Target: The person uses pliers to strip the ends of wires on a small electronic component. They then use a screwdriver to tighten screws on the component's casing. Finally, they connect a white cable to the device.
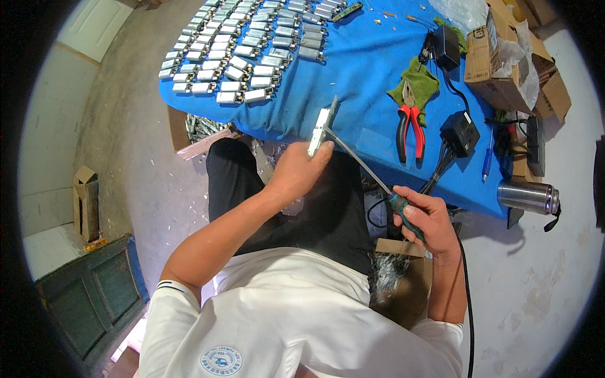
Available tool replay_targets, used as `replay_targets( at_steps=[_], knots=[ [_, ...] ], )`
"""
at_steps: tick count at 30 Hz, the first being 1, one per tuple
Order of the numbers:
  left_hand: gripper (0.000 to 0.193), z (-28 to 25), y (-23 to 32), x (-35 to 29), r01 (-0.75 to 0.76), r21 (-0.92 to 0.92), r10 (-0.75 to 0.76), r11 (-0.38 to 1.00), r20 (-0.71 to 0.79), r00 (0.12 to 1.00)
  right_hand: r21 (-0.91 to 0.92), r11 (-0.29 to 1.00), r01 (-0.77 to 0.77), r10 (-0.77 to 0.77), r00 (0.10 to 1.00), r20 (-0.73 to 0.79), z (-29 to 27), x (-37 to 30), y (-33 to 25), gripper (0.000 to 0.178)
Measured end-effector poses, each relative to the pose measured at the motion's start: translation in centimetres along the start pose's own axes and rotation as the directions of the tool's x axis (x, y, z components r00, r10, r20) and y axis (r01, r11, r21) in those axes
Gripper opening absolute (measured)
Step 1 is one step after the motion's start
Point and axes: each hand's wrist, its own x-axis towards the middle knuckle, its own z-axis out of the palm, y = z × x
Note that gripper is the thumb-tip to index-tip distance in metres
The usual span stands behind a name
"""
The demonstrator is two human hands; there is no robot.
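Note:
My left hand [299, 167] is closed around the lower end of a slim white-and-silver rectangular piece [320, 131], held upright at the table's near edge. A thin grey strip [333, 112] stands out along its right side. In my right hand [430, 220] is a screwdriver [362, 165] with a dark green handle, fingers wrapped round the grip. Its long shaft slants up to the left, and the tip meets the piece's right side, near the strip. Whether the tip is wedged in, I cannot tell.
Rows of small silver rectangular cells [230, 53] cover the far left of the blue cloth [353, 69]. Red-handled pliers [411, 120] lie on a green rag [426, 83]. Further right are black adapters [461, 133], a steel flask [528, 196] and a cardboard box [482, 66].

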Motion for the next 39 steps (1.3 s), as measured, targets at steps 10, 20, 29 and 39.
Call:
replay_targets(
  at_steps=[10,20,29,39],
  knots=[
    [0.035,-2.5,1.9,0.0,0.349,-0.441,-0.175,0.827,0.388,0.905,-0.203,0.979,0.038,-0.045,0.999,-0.027,0.8,-0.1,-1.1,0.039],
    [0.044,0.0,0.6,0.8,0.141,-0.105,-0.136,0.984,0.045,0.990,-0.581,0.769,0.268,-0.338,0.941,-0.012,1.9,-1.0,-0.9,0.036],
    [0.051,0.0,0.9,0.7,0.067,0.029,-0.068,0.997,0.012,0.998,-0.329,0.944,0.016,-0.026,0.999,-0.026,0.0,-0.1,-4.3,0.036],
    [0.057,-0.4,1.9,0.4,0.116,0.089,-0.119,0.989,0.034,0.992,-0.631,0.733,0.255,-0.297,0.954,0.041,0.6,0.1,-2.2,0.037]
  ],
)
